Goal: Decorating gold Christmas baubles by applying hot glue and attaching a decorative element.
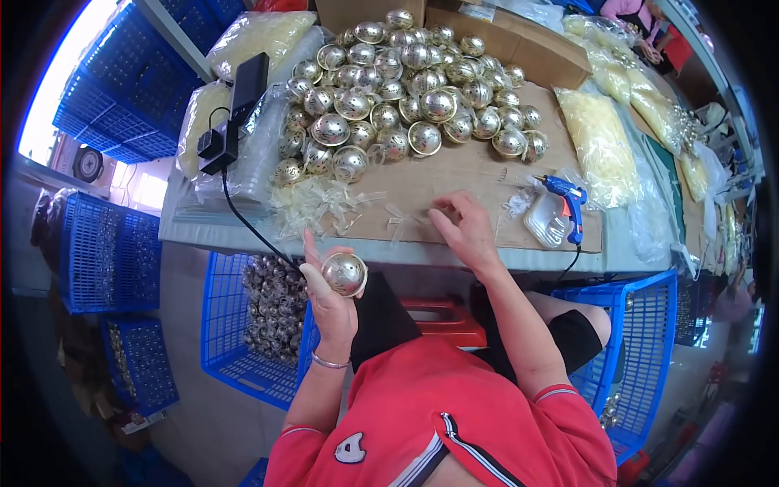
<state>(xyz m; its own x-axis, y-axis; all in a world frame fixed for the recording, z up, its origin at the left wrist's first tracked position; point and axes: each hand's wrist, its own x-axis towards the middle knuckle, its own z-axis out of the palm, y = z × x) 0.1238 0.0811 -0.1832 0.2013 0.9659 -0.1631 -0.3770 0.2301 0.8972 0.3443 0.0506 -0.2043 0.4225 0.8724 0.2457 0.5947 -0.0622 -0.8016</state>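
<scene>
In my left hand point(326, 294) rests a shiny silver-gold metal ball point(344, 274), just off the table's front edge. The palm is turned up with the fingers around the ball, and a pale cover shows on the thumb. My right hand point(468, 231) is over the cardboard-covered tabletop, its fingers loosely bent and the thumb apart from them; I see nothing between them. Just left of it lie a few clear plastic strips point(395, 221). A larger heap of such strips point(312, 204) sits farther left, in front of a big pile of similar metal balls point(389, 89).
A blue glue gun point(565, 195) with a cord lies at right beside a clear plastic tray point(545, 221). Bags of pale strips point(599, 146) flank the pile. A black power adapter point(249, 85) trails a cable at left. Blue crates point(235, 369) stand beneath the table.
</scene>
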